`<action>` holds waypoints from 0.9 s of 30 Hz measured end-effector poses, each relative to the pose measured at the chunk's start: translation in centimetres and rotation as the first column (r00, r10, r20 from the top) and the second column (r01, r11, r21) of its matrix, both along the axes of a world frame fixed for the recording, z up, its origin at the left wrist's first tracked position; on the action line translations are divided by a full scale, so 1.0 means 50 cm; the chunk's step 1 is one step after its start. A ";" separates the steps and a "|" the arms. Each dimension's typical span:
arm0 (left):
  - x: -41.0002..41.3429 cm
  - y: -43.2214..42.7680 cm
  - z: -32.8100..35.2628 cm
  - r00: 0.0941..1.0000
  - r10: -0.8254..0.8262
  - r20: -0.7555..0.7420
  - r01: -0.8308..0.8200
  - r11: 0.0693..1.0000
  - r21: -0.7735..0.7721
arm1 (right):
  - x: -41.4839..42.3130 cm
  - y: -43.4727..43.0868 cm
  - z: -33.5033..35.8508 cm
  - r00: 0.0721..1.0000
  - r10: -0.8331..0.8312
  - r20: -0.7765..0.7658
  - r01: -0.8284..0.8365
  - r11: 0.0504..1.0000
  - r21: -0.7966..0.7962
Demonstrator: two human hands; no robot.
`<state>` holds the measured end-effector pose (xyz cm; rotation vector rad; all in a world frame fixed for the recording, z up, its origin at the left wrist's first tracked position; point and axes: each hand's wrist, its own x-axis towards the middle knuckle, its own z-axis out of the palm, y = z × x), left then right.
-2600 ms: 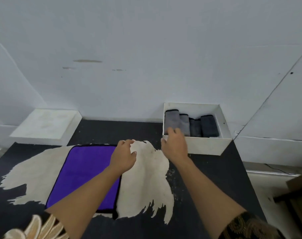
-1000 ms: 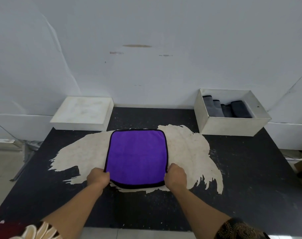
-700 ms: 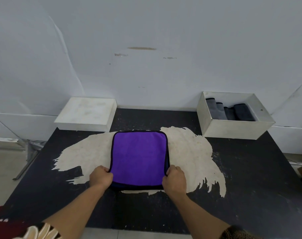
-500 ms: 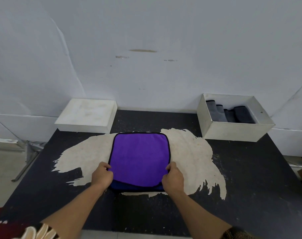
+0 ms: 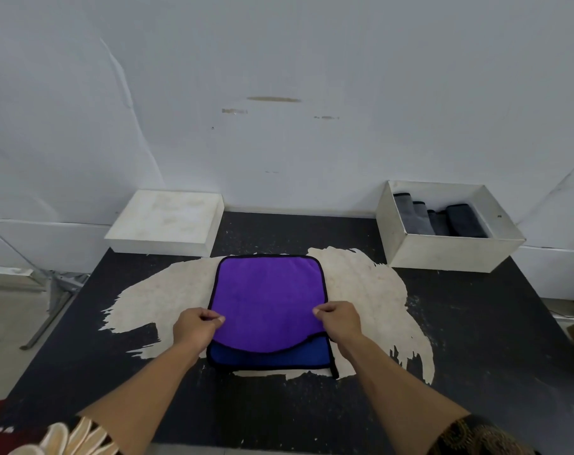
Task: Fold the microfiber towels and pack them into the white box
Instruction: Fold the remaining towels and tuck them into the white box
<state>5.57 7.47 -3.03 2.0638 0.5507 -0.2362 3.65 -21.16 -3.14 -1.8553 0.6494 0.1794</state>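
White and flat, a slab sits at the far left of the black table. Next I see my left hand pinching the left edge of the purple towel, which lies mid-table on a pale patch, its near purple edge curving short of a blue layer beneath. My right hand pinches the right edge. Far right, the white box holds folded grey towels.

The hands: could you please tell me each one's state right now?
Left hand: pinches the purple towel's left edge.
Right hand: pinches its right edge.
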 end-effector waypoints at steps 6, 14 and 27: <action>0.024 -0.005 0.004 0.984 -0.102 -0.149 0.097 0.995 -0.038 | 0.026 -0.008 0.009 0.994 0.037 -0.101 -0.028 0.996 0.084; 0.052 -0.016 0.005 0.987 -0.008 -0.163 -0.006 0.996 -0.089 | 0.044 -0.024 0.015 0.975 0.102 -0.196 -0.049 0.964 0.260; 0.101 -0.047 0.023 0.980 0.031 -0.198 -0.069 0.980 -0.185 | 0.129 -0.045 0.000 0.967 0.036 -0.252 0.040 0.956 0.290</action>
